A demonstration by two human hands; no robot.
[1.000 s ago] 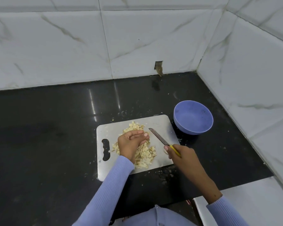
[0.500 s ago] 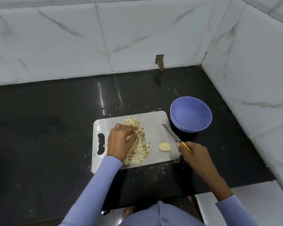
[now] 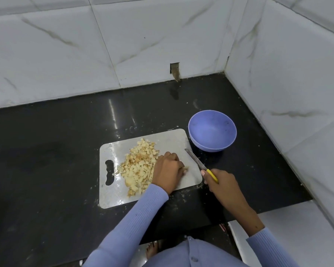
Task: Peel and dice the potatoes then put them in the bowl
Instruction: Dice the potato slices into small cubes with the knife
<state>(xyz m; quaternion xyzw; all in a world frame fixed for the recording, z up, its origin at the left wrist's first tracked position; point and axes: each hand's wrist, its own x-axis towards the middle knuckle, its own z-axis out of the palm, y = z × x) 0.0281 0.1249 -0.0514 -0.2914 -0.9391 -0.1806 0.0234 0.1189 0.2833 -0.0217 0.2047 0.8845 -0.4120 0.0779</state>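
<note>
On board's right edge point(image 3: 123, 197): left hand point(image 3: 167, 170) fingers curled over potato piece | right hand point(image 3: 220, 180) grips knife point(image 3: 196, 159)

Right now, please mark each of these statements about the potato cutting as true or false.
1. The purple bowl already holds diced potato. False: it holds no potato.
2. The right hand holds a yellow-handled knife. True.
3. The diced potato lies on the cutting board. True.
4. The left hand rests inside the bowl. False: it is on the board, beside the pile.
5. The bowl stands on the cutting board. False: it stands on the black counter, by the board's far right corner.
</note>
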